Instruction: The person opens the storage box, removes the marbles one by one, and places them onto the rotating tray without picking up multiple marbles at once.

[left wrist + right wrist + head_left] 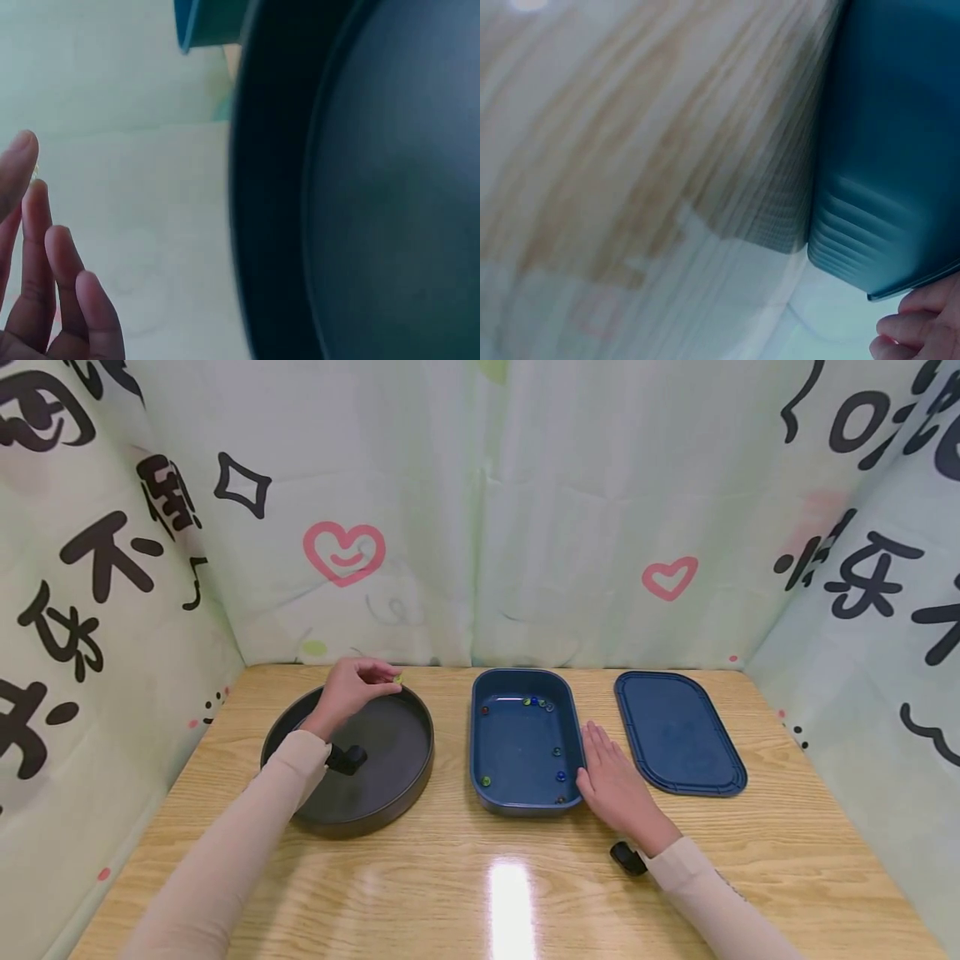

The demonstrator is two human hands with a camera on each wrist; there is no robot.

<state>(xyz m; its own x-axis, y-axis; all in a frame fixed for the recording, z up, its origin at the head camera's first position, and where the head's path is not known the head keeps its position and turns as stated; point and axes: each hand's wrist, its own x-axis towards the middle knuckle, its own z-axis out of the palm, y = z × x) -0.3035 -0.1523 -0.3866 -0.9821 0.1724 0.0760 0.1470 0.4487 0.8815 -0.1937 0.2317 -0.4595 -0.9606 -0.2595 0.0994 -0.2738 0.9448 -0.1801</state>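
Marble point(398, 678) pinched in left hand point(354, 692) near dark pan point(386, 752), right hand point(617, 783) straight-fingered, gripping nothing, against blue container point(521, 811)

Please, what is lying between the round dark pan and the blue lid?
In the head view, the blue box with marbles stands between the pan and the lid; the right hand touches its side.

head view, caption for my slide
Left hand pinches a yellow-green glass marble near a round dark pan; right hand rests against a rectangular blue plastic container.
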